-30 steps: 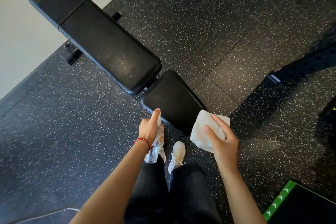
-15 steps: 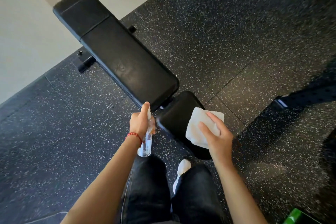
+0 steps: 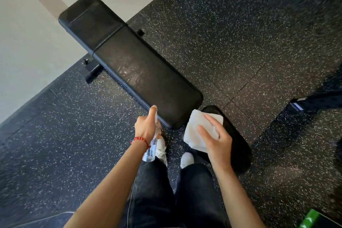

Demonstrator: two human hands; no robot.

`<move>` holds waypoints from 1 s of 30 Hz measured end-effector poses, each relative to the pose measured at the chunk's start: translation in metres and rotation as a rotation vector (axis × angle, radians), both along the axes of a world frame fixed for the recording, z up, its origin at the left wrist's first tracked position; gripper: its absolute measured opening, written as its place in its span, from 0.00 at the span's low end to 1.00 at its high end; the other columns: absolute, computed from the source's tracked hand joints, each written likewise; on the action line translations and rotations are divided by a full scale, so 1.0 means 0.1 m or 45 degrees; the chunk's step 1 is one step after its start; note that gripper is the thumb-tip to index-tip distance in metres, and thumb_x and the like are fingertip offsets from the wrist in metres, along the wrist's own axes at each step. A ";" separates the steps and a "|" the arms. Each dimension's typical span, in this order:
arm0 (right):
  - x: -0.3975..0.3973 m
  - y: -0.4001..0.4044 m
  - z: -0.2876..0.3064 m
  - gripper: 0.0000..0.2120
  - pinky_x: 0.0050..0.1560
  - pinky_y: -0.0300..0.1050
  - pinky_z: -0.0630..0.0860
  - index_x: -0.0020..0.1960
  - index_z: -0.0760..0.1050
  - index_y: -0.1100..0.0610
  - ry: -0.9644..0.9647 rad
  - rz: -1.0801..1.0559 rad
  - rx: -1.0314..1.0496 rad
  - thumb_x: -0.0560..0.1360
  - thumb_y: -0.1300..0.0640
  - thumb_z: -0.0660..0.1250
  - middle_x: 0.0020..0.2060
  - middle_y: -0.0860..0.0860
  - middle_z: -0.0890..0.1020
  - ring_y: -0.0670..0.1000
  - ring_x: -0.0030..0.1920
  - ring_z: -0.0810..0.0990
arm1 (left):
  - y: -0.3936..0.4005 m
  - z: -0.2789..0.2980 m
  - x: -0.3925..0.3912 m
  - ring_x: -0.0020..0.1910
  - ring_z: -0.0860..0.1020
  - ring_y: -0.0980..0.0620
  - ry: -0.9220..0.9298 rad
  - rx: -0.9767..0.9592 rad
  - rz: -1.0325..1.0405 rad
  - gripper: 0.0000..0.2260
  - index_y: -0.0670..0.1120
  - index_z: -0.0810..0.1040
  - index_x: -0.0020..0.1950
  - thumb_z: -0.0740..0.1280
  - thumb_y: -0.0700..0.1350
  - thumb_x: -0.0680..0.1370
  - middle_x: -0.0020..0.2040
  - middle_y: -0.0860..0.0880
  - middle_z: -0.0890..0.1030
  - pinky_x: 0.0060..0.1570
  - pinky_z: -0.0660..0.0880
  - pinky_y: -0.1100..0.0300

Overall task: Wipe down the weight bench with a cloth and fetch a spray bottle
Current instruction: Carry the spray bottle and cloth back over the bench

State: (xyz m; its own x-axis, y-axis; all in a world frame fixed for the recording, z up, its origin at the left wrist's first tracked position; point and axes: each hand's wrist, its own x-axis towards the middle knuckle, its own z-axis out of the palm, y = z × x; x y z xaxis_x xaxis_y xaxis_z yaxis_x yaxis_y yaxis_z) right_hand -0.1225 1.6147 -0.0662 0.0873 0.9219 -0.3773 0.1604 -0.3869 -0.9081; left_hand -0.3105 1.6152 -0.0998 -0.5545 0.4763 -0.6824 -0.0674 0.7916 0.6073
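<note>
A weight bench [image 3: 140, 76] padded in smooth black vinyl-like upholstery with a faint wet sheen. A clear plastic spray bottle [image 3: 150, 151]. A soft white cloth [image 3: 201, 131], possibly paper towel. Matt black rubber floor [image 3: 231, 33], rough, flecked white.

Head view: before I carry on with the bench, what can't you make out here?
- Spray bottle: nozzle covered by the left hand; fill level unreadable.
- Seat pad: partly behind the cloth and right hand.
- Bench frame: mostly under the back pad.
- Green object: cut off by the bottom edge.
</note>
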 end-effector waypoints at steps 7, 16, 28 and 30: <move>-0.27 0.36 0.05 0.16 0.49 0.24 0.68 0.54 0.79 0.48 0.026 0.060 0.036 0.69 0.61 0.73 0.49 0.36 0.81 0.35 0.53 0.76 | 0.29 0.16 -0.36 0.35 0.76 0.41 -0.134 0.121 0.136 0.30 0.37 0.75 0.33 0.59 0.66 0.63 0.33 0.38 0.77 0.45 0.75 0.44; -0.52 1.06 0.06 0.16 0.48 0.23 0.68 0.54 0.79 0.49 0.056 0.160 0.087 0.68 0.61 0.73 0.49 0.35 0.80 0.33 0.51 0.76 | 0.59 0.21 -0.60 0.27 0.74 0.48 -0.092 0.137 0.338 0.22 0.41 0.73 0.31 0.61 0.60 0.71 0.28 0.44 0.77 0.35 0.74 0.54; -1.02 1.54 0.05 0.16 0.50 0.24 0.68 0.52 0.78 0.46 -0.012 0.243 0.081 0.68 0.61 0.73 0.49 0.36 0.80 0.32 0.51 0.76 | 1.08 0.26 -1.13 0.14 0.66 0.58 -0.069 0.264 0.430 0.22 0.46 0.71 0.22 0.59 0.50 0.76 0.16 0.53 0.71 0.17 0.63 0.68; -1.19 1.59 0.02 0.16 0.52 0.26 0.69 0.52 0.78 0.45 -0.028 0.245 0.064 0.68 0.61 0.73 0.50 0.37 0.80 0.33 0.51 0.76 | 1.17 0.22 -1.32 0.13 0.65 0.60 -0.036 0.225 0.383 0.29 0.47 0.70 0.15 0.59 0.55 0.76 0.15 0.54 0.69 0.20 0.64 0.64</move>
